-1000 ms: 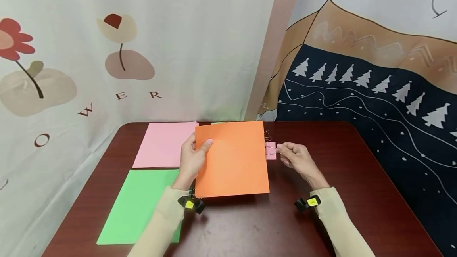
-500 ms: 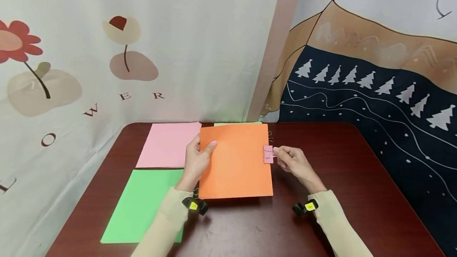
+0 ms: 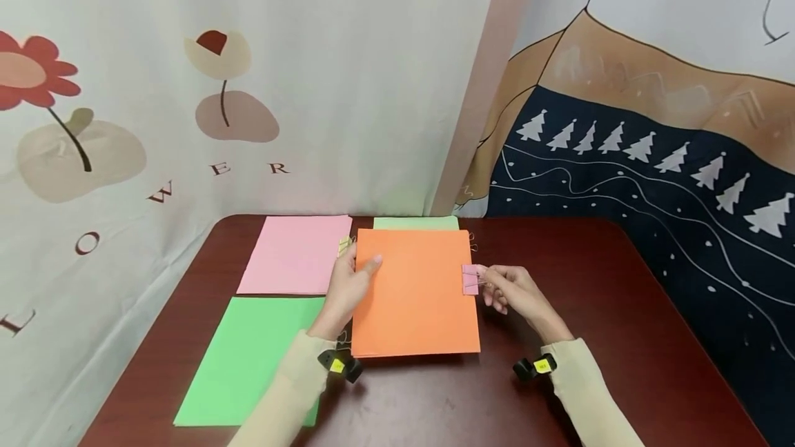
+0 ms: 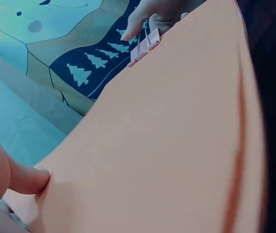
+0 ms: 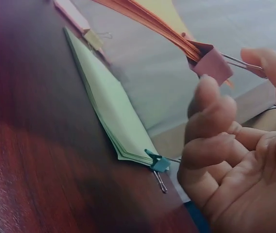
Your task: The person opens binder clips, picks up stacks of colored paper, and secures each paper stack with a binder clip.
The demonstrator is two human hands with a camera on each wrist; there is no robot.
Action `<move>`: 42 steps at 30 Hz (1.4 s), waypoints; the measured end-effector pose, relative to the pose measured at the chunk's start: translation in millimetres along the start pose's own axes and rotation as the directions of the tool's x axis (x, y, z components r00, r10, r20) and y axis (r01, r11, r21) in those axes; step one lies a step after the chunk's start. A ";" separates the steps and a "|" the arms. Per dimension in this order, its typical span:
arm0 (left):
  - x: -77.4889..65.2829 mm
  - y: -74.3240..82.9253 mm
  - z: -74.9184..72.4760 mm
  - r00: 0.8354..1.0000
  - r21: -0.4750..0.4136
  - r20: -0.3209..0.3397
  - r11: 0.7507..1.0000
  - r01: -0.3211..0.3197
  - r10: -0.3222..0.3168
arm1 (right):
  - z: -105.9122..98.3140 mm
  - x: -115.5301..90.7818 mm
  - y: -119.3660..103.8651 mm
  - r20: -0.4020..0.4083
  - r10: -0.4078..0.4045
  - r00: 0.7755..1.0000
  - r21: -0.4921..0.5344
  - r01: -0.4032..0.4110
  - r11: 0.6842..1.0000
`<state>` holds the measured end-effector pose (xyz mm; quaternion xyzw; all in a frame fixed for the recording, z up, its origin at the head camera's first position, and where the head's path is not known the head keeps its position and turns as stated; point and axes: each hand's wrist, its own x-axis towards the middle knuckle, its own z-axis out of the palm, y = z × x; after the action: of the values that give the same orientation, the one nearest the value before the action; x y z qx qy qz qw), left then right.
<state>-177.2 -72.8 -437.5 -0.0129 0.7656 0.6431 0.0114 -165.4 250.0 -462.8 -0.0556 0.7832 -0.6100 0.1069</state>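
Observation:
My left hand [image 3: 349,288] grips a stack of orange paper [image 3: 415,295] by its left edge, thumb on the front face. The stack is held tilted above the table. On its right edge sits a pink binder clip [image 3: 470,280], its jaws around the sheets in the right wrist view. My right hand [image 3: 518,295] pinches the clip's wire handles, with the thumb [image 5: 259,57] on one handle. In the left wrist view the clip [image 4: 145,47] straddles the paper's far edge. The left hand's other fingers are hidden behind the paper.
A pink paper stack [image 3: 292,254] with a yellow binder clip [image 3: 344,246] lies back left. Bright green paper [image 3: 248,364] lies in front of it. Behind the orange paper is a pale green stack [image 5: 113,102] with a teal binder clip [image 5: 160,163]. Curtains hang behind the table [image 3: 590,295].
The pink binder clip has moved from beside the orange stack's right edge onto that edge. Stack and both hands have come down slightly, uncovering the yellow clip and more pale green paper.

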 end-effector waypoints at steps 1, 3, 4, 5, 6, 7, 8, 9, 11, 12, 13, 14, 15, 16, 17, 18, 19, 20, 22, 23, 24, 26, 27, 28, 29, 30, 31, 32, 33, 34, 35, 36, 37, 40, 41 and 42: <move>-0.9 -0.7 -1.0 1.000 0.006 0.020 1.000 0.009 -0.009 | -0.2 -0.9 0.8 0.008 0.012 1.000 -0.010 -0.012 1.000; -2.8 -2.0 -3.6 0.998 0.019 0.063 1.000 0.022 -0.023 | 0.5 -1.9 1.9 0.011 0.043 0.999 -0.024 -0.043 0.999; -4.0 -2.0 -5.3 0.996 0.029 0.082 0.999 0.024 -0.026 | 0.7 -2.2 2.2 0.012 0.058 0.998 -0.034 -0.057 0.998; -4.7 -2.2 -6.8 0.995 0.041 0.098 0.999 0.030 -0.034 | 1.0 -2.5 2.1 0.011 0.071 0.997 -0.046 -0.071 0.996; -6.0 -2.0 -8.5 0.993 0.058 0.113 0.998 0.032 -0.038 | 1.1 -2.7 2.1 0.011 0.086 0.996 -0.059 -0.085 0.995; -6.9 -1.9 -10.1 0.991 0.077 0.126 0.997 0.032 -0.042 | 0.9 -2.9 2.2 0.010 0.096 0.995 -0.073 -0.095 0.993; -7.6 -2.0 -11.5 0.989 0.095 0.139 0.995 0.034 -0.047 | 0.9 -3.4 1.9 0.005 0.112 0.994 -0.088 -0.112 0.990; -8.1 -2.0 -12.6 0.988 0.117 0.147 0.992 0.039 -0.056 | 0.5 -3.9 1.7 0.003 0.122 0.993 -0.106 -0.121 0.987; -8.6 -2.7 -14.5 0.984 0.165 0.159 0.985 0.049 -0.076 | -1.2 -5.2 1.6 0.002 0.136 0.991 -0.148 -0.134 0.980; -9.1 -3.0 -15.4 0.983 0.192 0.165 0.980 0.051 -0.083 | -2.3 -5.8 1.7 0.004 0.137 0.991 -0.171 -0.134 0.976; -9.3 -3.7 -16.1 0.981 0.218 0.169 0.975 0.054 -0.092 | -3.3 -6.2 2.1 0.005 0.139 0.990 -0.197 -0.135 0.971; -9.5 -4.2 -16.6 0.979 0.244 0.175 0.968 0.064 -0.108 | -4.2 -6.8 2.3 0.009 0.140 0.990 -0.222 -0.135 0.966; -10.0 -4.6 -17.4 0.976 0.269 0.180 0.961 0.072 -0.123 | -5.1 -7.1 2.9 0.014 0.140 0.990 -0.245 -0.132 0.960; -10.8 -4.8 -18.2 0.972 0.286 0.192 0.955 0.078 -0.137 | -5.5 -7.8 3.0 0.019 0.142 0.990 -0.269 -0.132 0.954; -11.7 -5.1 -19.1 0.966 0.293 0.205 0.952 0.093 -0.158 | -5.5 -8.4 2.8 0.028 0.141 0.990 -0.291 -0.127 0.948; -12.4 -5.1 -20.1 0.960 0.301 0.221 0.948 0.103 -0.174 | -5.3 -8.7 2.7 0.038 0.144 0.989 -0.313 -0.126 0.941; -12.6 -5.4 -21.1 0.953 0.309 0.239 0.945 0.109 -0.188 | -5.0 -9.2 2.2 0.049 0.146 0.988 -0.332 -0.122 0.935; -12.6 -5.6 -22.1 0.945 0.309 0.259 0.944 0.117 -0.202 | -4.8 -10.0 1.5 0.065 0.145 0.987 -0.348 -0.114 0.930; -12.0 -6.2 -24.0 0.927 0.302 0.305 0.945 0.125 -0.219 | -4.8 -12.4 0.3 0.096 0.150 0.984 -0.383 -0.102 0.918; -11.4 -6.6 -24.5 0.917 0.301 0.331 0.946 0.119 -0.221 | -5.3 -13.8 0.2 0.114 0.149 0.982 -0.397 -0.092 0.913; -10.5 -7.1 -25.0 0.909 0.305 0.353 0.946 0.113 -0.222 | -5.8 -15.5 0.2 0.129 0.152 0.980 -0.407 -0.087 0.909; -9.1 -7.9 -25.5 0.891 0.313 0.389 0.943 0.111 -0.233 | -7.2 -20.1 0.8 0.154 0.155 0.976 -0.423 -0.077 0.903; -8.7 -8.2 -25.7 0.883 0.318 0.404 0.942 0.110 -0.240 | -7.7 -22.4 1.1 0.161 0.159 0.974 -0.429 -0.076 0.900; -8.6 -8.6 -25.7 0.877 0.327 0.415 0.939 0.106 -0.244 | -8.1 -24.8 1.4 0.170 0.155 0.973 -0.432 -0.068 0.899; -8.5 -9.0 -25.6 0.871 0.336 0.422 0.936 0.107 -0.251 | -8.2 -26.9 1.9 0.174 0.158 0.972 -0.437 -0.068 0.897; -8.3 -9.4 -25.6 0.867 0.345 0.423 0.932 0.114 -0.263 | -8.1 -28.9 2.0 0.178 0.160 0.971 -0.438 -0.067 0.896; -8.4 -9.9 -25.5 0.864 0.356 0.426 0.928 0.114 -0.269 | -7.9 -30.7 2.5 0.181 0.161 0.970 -0.442 -0.066 0.895; -8.6 -10.5 -25.3 0.863 0.370 0.424 0.922 0.113 -0.276 | -7.4 -32.3 2.6 0.188 0.163 0.969 -0.439 -0.066 0.896; -8.8 -10.9 -25.0 0.862 0.385 0.421 0.916 0.111 -0.282 | -6.6 -33.6 3.0 0.190 0.169 0.967 -0.439 -0.070 0.896; -8.9 -11.6 -24.8 0.863 0.404 0.416 0.908 0.108 -0.288 | -5.8 -34.8 3.3 0.195 0.172 0.966 -0.438 -0.071 0.896; -9.0 -12.2 -24.5 0.863 0.425 0.409 0.899 0.107 -0.296 | -4.8 -35.9 3.7 0.199 0.178 0.964 -0.436 -0.076 0.897; -9.2 -12.3 -24.3 0.864 0.451 0.404 0.887 0.099 -0.301 | -3.9 -37.0 3.9 0.203 0.182 0.962 -0.435 -0.079 0.897; -9.4 -12.4 -24.0 0.865 0.475 0.397 0.875 0.091 -0.306 | -3.0 -37.8 4.5 0.207 0.186 0.960 -0.433 -0.081 0.898; -9.4 -11.9 -22.5 0.862 0.536 0.394 0.841 0.066 -0.319 | -1.0 -40.3 5.6 0.213 0.192 0.958 -0.437 -0.083 0.896; -9.4 -11.9 -21.9 0.862 0.554 0.394 0.831 0.056 -0.320 | -0.5 -40.9 6.2 0.214 0.193 0.958 -0.439 -0.082 0.894; -9.4 -11.8 -21.2 0.860 0.567 0.395 0.822 0.047 -0.322 | 0.0 -41.4 6.4 0.213 0.194 0.958 -0.441 -0.082 0.894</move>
<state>-167.4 -95.6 -445.1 0.0719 0.8830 0.3803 0.2657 -125.0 260.6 -464.9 -0.0985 0.8797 -0.4021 0.2339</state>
